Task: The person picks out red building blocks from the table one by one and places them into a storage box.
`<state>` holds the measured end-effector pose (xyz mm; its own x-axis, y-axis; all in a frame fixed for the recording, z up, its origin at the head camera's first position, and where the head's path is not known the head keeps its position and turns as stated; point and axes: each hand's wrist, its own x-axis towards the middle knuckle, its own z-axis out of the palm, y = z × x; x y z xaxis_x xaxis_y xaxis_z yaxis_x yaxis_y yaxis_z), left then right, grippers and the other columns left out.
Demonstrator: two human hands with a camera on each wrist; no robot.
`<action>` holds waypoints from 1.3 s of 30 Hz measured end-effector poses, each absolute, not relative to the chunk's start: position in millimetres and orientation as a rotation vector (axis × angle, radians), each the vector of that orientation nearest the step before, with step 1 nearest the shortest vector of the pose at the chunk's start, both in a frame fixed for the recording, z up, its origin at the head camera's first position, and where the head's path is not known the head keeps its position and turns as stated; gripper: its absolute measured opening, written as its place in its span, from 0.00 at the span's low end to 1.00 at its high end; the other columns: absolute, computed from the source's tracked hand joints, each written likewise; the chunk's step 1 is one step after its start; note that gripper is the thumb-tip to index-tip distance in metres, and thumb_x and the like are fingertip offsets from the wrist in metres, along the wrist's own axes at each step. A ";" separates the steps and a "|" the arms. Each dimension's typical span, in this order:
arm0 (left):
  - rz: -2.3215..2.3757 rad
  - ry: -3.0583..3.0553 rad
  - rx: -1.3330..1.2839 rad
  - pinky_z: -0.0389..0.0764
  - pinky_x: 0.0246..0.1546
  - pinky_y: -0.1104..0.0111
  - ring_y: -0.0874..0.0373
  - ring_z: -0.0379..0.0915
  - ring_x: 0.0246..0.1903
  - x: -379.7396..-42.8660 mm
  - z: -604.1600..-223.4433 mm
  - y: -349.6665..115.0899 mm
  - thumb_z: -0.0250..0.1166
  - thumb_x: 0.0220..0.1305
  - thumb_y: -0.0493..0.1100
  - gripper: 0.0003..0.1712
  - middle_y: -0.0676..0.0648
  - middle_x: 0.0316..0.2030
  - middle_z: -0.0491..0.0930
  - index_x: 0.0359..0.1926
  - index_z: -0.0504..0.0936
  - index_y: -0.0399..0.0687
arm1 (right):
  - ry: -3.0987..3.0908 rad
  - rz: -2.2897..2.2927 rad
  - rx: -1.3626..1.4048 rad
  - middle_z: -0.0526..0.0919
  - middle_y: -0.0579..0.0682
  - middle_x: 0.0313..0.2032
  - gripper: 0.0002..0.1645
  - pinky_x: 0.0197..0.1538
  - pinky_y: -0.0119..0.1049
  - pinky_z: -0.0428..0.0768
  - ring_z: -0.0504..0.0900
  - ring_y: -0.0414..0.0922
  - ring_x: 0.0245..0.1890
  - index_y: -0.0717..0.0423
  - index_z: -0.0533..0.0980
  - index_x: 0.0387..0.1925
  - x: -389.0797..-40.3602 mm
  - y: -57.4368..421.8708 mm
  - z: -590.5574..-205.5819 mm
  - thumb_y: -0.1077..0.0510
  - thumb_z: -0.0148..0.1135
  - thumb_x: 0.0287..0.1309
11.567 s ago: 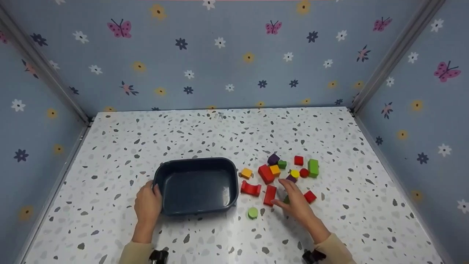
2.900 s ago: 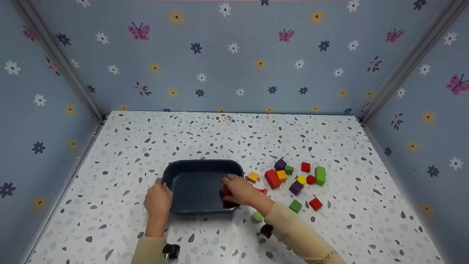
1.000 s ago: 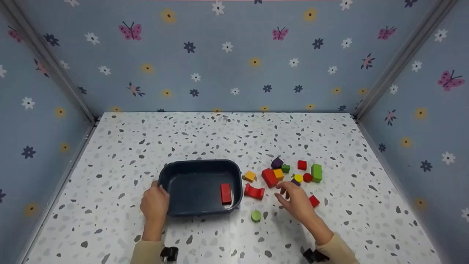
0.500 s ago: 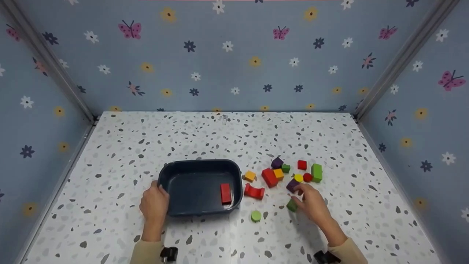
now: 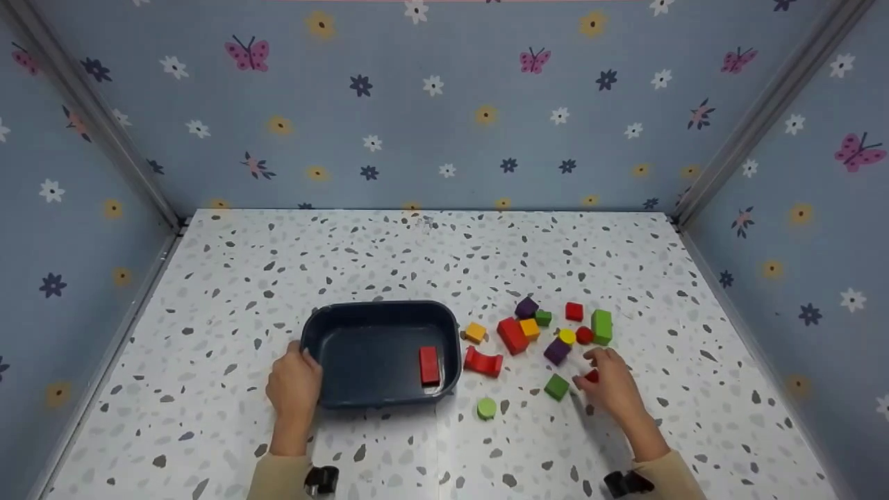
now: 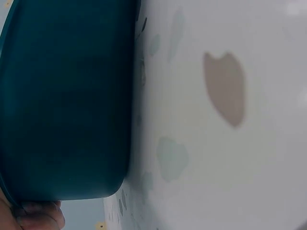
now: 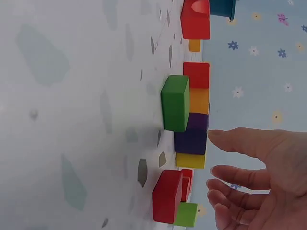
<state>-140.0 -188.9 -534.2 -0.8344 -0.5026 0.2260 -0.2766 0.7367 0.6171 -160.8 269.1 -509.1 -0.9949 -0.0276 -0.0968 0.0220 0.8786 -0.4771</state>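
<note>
My left hand (image 5: pixel 294 383) grips the left rim of a dark blue plastic tub (image 5: pixel 378 401); in the left wrist view the fingers curl at the edge of the tub wall (image 6: pixel 67 105). Inside the tub, at its right end, lies a red rectangular block (image 5: pixel 429 365). My right hand (image 5: pixel 617 389) hovers over a red block (image 7: pixel 168 196), with thumb and fingers apart and holding nothing. That block is mostly hidden behind the fingers in the head view. Just left of the hand sits a green block (image 5: pixel 556 387), and beyond it a purple block (image 5: pixel 557 351).
Between tub and right hand lie a red curved block (image 5: pixel 483 362), an orange cube (image 5: pixel 475 332) and a light green cylinder (image 5: pixel 486 408). Farther back are a large red block (image 5: pixel 512 336), a yellow cylinder (image 5: pixel 567 337) and a light green block (image 5: pixel 602 326). Patterned walls enclose the speckled table (image 5: pixel 333 257).
Earlier, the right hand put the red rectangular block into the tub. It then came back to the pile and moved right, past the green block to the red one. The left hand stayed at the tub.
</note>
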 end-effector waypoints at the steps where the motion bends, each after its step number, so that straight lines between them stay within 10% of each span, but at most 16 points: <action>1: -0.823 -2.561 0.599 0.68 0.20 0.46 0.32 0.72 0.25 -139.9 -534.1 -188.9 0.51 0.59 0.35 0.11 0.27 0.28 0.76 0.40 0.74 0.33 | 2.949 -0.741 0.005 0.71 0.57 0.40 0.25 0.40 0.44 0.72 0.71 0.48 0.35 0.65 0.69 0.45 -160.9 270.4 -510.1 0.58 0.65 0.46; 39: -0.831 -2.558 0.570 0.68 0.21 0.47 0.32 0.73 0.25 -138.6 -532.3 -189.4 0.52 0.58 0.34 0.10 0.28 0.27 0.76 0.38 0.74 0.31 | 2.819 -0.641 0.117 0.71 0.56 0.33 0.21 0.33 0.40 0.71 0.71 0.47 0.31 0.65 0.68 0.41 -164.4 283.1 -524.9 0.56 0.62 0.49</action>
